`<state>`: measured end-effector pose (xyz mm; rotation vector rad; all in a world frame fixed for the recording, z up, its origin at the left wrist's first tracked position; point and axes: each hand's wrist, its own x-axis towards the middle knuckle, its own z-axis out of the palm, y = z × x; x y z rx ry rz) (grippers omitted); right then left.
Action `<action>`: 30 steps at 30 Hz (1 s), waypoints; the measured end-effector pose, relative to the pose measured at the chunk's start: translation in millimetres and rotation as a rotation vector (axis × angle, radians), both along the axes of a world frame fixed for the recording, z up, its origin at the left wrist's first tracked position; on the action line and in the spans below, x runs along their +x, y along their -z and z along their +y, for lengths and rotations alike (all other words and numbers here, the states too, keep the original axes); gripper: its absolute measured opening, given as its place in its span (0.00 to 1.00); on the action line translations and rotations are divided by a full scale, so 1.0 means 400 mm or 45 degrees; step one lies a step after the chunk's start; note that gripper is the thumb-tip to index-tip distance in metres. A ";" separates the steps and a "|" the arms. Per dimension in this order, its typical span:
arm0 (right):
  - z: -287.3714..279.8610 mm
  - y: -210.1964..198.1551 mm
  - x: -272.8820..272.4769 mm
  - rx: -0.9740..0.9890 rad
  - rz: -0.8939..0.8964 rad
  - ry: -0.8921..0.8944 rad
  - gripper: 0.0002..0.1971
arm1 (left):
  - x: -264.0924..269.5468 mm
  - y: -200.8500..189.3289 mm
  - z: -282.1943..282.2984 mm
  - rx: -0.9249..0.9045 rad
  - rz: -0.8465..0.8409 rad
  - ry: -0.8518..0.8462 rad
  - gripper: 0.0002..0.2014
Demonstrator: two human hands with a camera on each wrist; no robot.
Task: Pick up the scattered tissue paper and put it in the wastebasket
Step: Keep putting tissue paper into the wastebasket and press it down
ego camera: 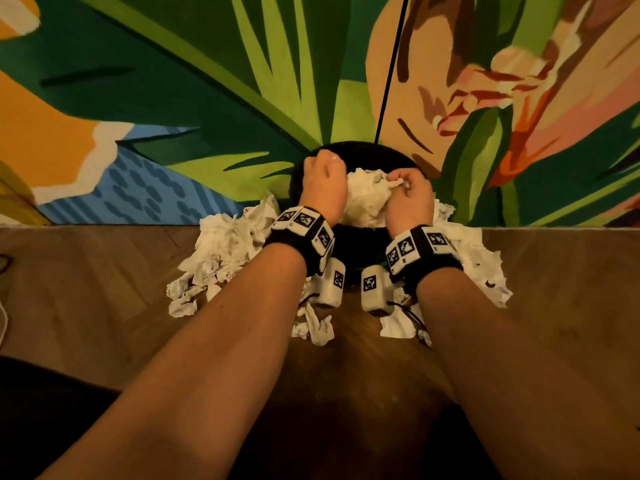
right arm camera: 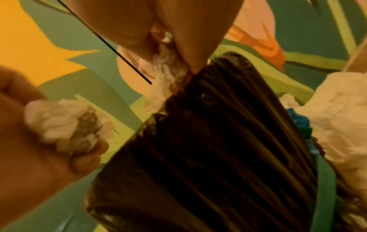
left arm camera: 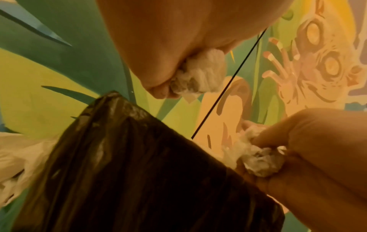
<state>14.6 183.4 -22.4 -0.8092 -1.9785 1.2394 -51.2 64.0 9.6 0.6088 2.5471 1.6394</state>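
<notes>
Your left hand [ego camera: 323, 181] is closed into a fist over the wastebasket [ego camera: 298, 181], and the left wrist view shows a crumpled wad of tissue [left arm camera: 200, 73] squeezed inside its curled fingers. Your right hand [ego camera: 410, 199] is likewise curled, over the right half of the wastebasket's opening, its fingers pinching a second wad [right arm camera: 168, 62]. Between the two hands, a larger mound of white tissue [ego camera: 367, 199] sits in the mouth of the wastebasket, rising above its rim.

The wastebasket is dark and round, lined with a black plastic bag [left arm camera: 139, 172] whose pleated outer side fills the lower part of both wrist views. It stands where the wooden floor [ego camera: 104, 289] meets the painted wall [ego camera: 173, 81] behind it.

More scattered tissue lies on the floor around the wastebasket: a heap [ego camera: 221, 251] just beside it on the left, smaller scraps [ego camera: 315, 323] in front of it, and another spread [ego camera: 485, 268] against its right side. A thin black cord [ego camera: 389, 71] runs up the wall from behind the wastebasket.
</notes>
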 end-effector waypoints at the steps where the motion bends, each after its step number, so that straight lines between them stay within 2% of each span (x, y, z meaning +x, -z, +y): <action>1: -0.002 0.003 -0.002 0.053 -0.011 -0.013 0.18 | 0.000 0.000 0.013 -0.066 0.010 0.011 0.13; 3: -0.007 0.007 -0.003 0.207 -0.028 -0.057 0.19 | 0.002 0.012 0.030 -0.203 0.077 0.049 0.12; 5: -0.007 0.012 -0.002 0.375 -0.073 -0.153 0.15 | 0.002 0.034 0.029 -0.317 0.141 0.129 0.17; 8: 0.000 0.029 0.005 0.513 -0.174 -0.301 0.11 | -0.009 0.067 0.009 -0.377 0.168 0.191 0.19; 12: 0.007 0.051 0.011 0.618 -0.271 -0.262 0.02 | -0.037 0.087 0.000 -0.580 0.222 0.200 0.16; 17: 0.022 0.083 0.038 0.863 -0.363 -0.138 0.19 | -0.053 0.105 0.004 -0.667 0.228 0.199 0.11; 21: 0.032 0.105 0.059 0.961 -0.512 -0.131 0.24 | -0.053 0.108 0.008 -0.693 0.383 0.204 0.13; 23: 0.032 0.102 0.055 0.989 -0.593 -0.167 0.26 | -0.052 0.102 0.008 -0.748 0.375 0.228 0.14; 27: 0.040 0.087 0.045 1.025 -0.770 -0.245 0.25 | -0.043 0.094 0.016 -0.952 0.353 0.236 0.21; 30: 0.047 0.071 0.039 1.132 -0.963 -0.336 0.26 | -0.025 0.093 0.025 -1.177 0.426 0.280 0.23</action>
